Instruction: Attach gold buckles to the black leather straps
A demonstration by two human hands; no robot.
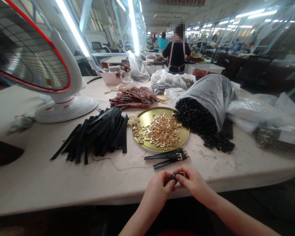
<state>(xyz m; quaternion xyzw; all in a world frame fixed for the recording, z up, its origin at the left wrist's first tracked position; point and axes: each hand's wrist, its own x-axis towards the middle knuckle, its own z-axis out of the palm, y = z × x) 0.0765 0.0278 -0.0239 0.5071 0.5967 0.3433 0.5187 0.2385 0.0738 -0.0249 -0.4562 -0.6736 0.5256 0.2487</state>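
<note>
Two pinch grips hold one small black piece (pixel 173 177): the left hand (pixel 160 183) closes thumb and fingers on its near end, and the right hand (pixel 190 178) pinches it from the opposite side. The piece is above the front edge of the table (pixel 100 185). A gold glint shows at the right fingertips; it may be a buckle, but the fingers cover too much to confirm this. Just beyond the hands, several black straps (pixel 161 155) lie on the cloth, gold buckles at their right-hand ends. Behind them, a round plate (pixel 145 114) carries a loose pile of gold buckles (pixel 162 131). Black strips (pixel 98 131) lie fanned to the left; black pieces (pixel 194 113) spill from a plastic bag (pixel 212 91) on the right. Farther back are brown strips (pixel 132 98) and, at far left, a fan (pixel 65 109). Caution: the held piece is small, so a slack pinch at either hand could let it drop past the table edge. A forearm or sleeve catching the plate rim could scatter the buckles. A loose thread (pixel 120 169) near the straps could snag a buckle if drawn along with it.
</note>
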